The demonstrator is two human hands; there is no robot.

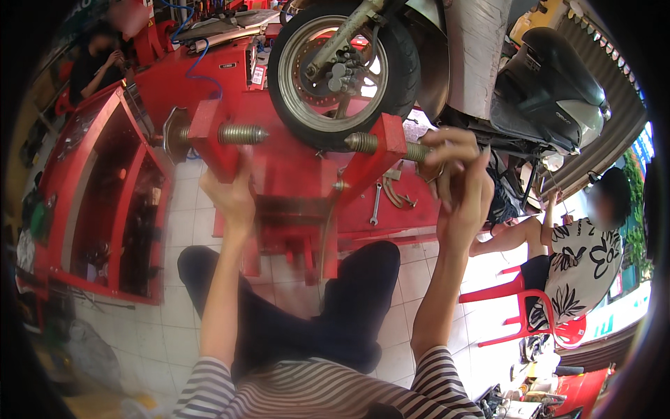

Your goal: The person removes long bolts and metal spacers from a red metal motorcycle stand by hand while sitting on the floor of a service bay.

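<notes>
In front of you, above your knees, stands a red metal frame (296,207) with two upright arms, and this is the thing you have in hand. In the head view, a thick threaded left bolt (241,134) runs through one arm and a right bolt (363,143) through the other, their pointed tips facing each other with a gap between.

Your left hand (230,195) has its grip closed on the frame's left arm, below the bolt, the fingers partly hidden. Your right hand (457,171) is at the outer end of the right bolt, fingers bent about it; they are blurred and overlap, so you cannot tell how firmly that grip is closed.

Just beyond the frame, a scooter's front wheel (335,80) stands on a red platform (412,216). On that platform, right of the frame, lie a wrench (376,204) and, near it, some curved metal pieces (396,197). A red cabinet (131,209) with dark openings stands to your left on the pale tiled floor (183,234).

To your right, a person in a patterned shirt (579,265) sits on a red chair (520,300). Far to the upper left, another person in dark clothes (87,70) has a raised hand.
</notes>
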